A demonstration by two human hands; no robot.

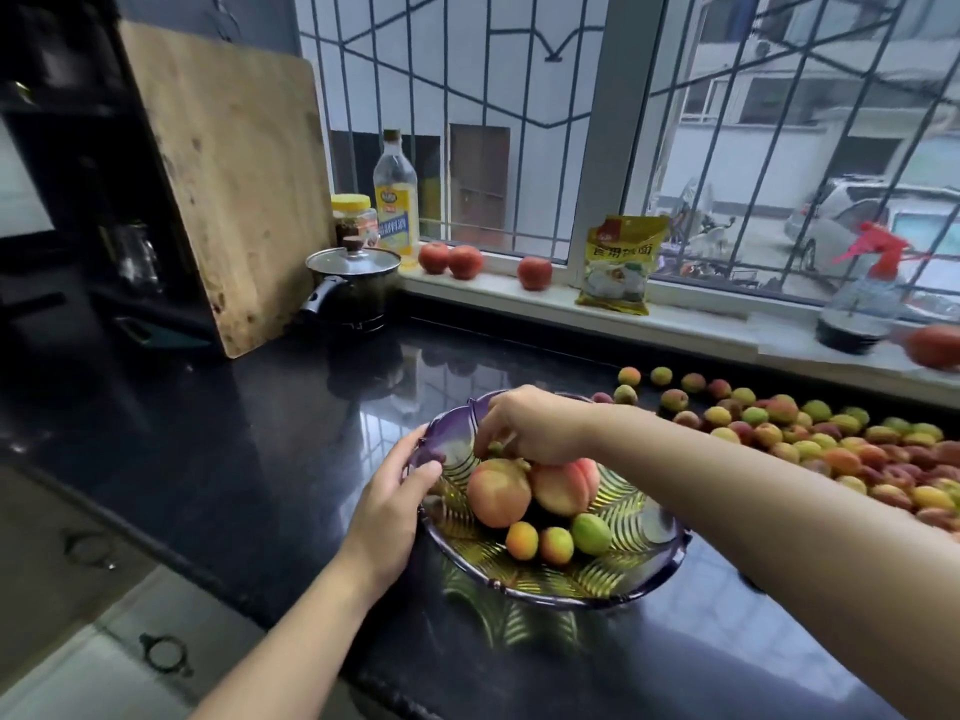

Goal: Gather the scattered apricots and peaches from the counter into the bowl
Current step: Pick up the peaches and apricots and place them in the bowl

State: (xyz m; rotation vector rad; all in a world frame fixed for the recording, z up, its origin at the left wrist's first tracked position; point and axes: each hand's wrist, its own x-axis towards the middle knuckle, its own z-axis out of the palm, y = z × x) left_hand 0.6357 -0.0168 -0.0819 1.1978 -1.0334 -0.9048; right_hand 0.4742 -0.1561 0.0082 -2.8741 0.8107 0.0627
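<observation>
A purple and yellow glass bowl point(639, 574) sits on the black counter. It holds two peaches point(498, 491) and three small apricots point(556, 544). My left hand point(395, 506) grips the bowl's left rim. Over the far side of the bowl, my right hand point(535, 428) has its fingers closed around small apricots, partly hidden under the palm. Several scattered apricots point(810, 433) cover the counter to the right. More peaches point(451, 259) rest on the windowsill.
A lidded black pot point(353, 288) and a leaning wooden cutting board point(234, 184) stand at the back left. A jar, an oil bottle point(396, 200), a yellow packet point(621, 265) and a red-topped spray bottle point(865, 298) line the sill. The counter's front edge runs diagonally lower left.
</observation>
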